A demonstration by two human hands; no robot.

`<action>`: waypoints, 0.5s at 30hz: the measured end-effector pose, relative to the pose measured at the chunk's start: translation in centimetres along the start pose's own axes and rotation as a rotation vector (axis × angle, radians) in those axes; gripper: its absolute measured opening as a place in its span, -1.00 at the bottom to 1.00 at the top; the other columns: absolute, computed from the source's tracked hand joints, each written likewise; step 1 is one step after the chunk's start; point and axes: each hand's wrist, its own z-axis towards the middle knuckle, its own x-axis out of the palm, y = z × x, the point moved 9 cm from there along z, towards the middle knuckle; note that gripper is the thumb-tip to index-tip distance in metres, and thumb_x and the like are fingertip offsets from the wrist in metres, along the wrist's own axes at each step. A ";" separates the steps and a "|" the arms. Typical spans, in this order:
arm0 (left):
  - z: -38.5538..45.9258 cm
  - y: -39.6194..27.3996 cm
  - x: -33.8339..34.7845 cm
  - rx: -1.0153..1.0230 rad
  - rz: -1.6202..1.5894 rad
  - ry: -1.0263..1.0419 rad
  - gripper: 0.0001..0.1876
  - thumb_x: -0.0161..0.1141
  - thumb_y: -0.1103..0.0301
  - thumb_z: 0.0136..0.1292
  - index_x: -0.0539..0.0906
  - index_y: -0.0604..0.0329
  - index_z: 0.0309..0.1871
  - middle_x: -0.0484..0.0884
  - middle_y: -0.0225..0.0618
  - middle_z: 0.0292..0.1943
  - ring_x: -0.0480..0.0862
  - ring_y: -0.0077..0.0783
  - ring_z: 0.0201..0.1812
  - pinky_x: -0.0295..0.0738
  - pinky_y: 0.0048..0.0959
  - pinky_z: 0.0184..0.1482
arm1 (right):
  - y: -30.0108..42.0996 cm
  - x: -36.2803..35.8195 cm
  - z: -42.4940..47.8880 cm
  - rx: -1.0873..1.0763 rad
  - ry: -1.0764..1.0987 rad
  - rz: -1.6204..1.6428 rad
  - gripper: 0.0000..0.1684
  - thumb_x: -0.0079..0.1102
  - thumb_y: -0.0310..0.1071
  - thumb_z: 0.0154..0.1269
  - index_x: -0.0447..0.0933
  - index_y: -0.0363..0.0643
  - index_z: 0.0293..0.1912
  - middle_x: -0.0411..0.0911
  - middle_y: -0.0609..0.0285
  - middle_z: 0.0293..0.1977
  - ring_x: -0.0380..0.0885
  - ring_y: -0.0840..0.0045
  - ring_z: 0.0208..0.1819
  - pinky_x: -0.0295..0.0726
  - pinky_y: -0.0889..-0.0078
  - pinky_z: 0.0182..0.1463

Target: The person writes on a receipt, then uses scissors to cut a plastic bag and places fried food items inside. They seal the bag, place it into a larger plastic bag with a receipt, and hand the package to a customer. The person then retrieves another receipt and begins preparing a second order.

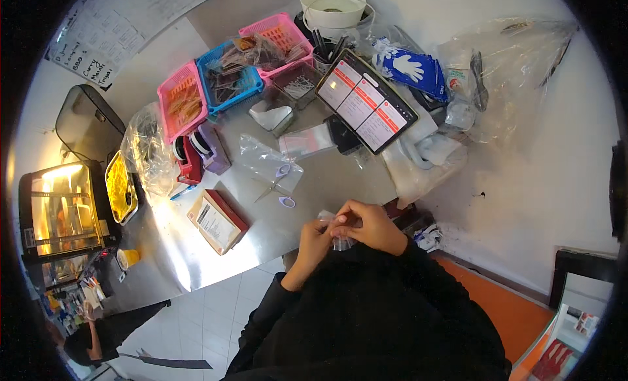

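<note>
Both hands meet over the near edge of the metal table, close to my body. Between the fingers of my left hand [314, 241] and my right hand [371, 227] is a small clear plastic bag [343, 243]. Part of it shows above the fingers and part hangs below; what it contains is hidden. Beyond the hands lies a pair of scissors [281, 174] with pale purple handles, its blades apart, partly over a flat clear plastic bag [250, 148]. To the left stands a brown and red box [216, 221] with a printed label on top.
At the back are pink baskets [162, 111] and a blue basket [210, 108] of packets. A tablet [368, 100] leans at the right. Red [189, 175] and purple [216, 155] tape dispensers stand left of the scissors. A lit display warmer [64, 209] and another person [93, 337] are far left.
</note>
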 end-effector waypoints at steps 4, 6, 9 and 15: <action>0.2 0.3 -1.4 -0.018 -0.081 -0.021 -0.65 0.25 0.13 0.29 0.62 0.21 -0.51 0.53 -0.48 -0.65 0.45 -0.71 -0.62 0.22 -0.68 -0.61 | 0.2 0.8 0.9 -0.014 0.060 -0.005 -0.76 0.33 -0.34 0.21 0.51 -0.30 -0.23 0.60 0.25 -0.38 0.54 0.73 -0.35 0.51 0.63 -0.31; 0.3 0.7 -2.1 -0.008 -0.177 -0.019 -0.67 0.22 0.16 0.31 0.62 0.22 -0.48 0.56 -0.46 -0.61 0.48 -0.68 -0.59 0.27 -0.68 -0.58 | 0.1 1.0 1.2 -0.002 0.055 0.025 -0.78 0.30 -0.35 0.24 0.53 -0.30 -0.23 0.60 0.26 -0.38 0.54 0.73 -0.35 0.50 0.64 -0.32; 0.1 0.2 -2.2 0.049 -0.315 0.027 -0.70 0.17 0.19 0.36 0.63 0.24 -0.40 0.59 -0.42 -0.55 0.53 -0.64 -0.52 0.36 -0.66 -0.50 | -0.3 0.7 1.7 -0.001 -0.027 0.074 -0.80 0.28 -0.36 0.26 0.54 -0.30 -0.22 0.60 0.27 -0.39 0.54 0.72 -0.36 0.51 0.64 -0.32; -0.7 -1.5 -2.9 0.003 -0.221 0.096 -0.71 0.12 0.21 0.39 0.61 0.26 -0.34 0.62 -0.38 -0.47 0.61 -0.58 -0.39 0.48 -0.60 -0.33 | 2.3 0.8 1.6 -0.047 -0.051 -0.110 -0.80 0.30 -0.36 0.21 0.55 -0.30 -0.26 0.64 0.17 -0.44 0.60 0.66 -0.39 0.53 0.55 -0.32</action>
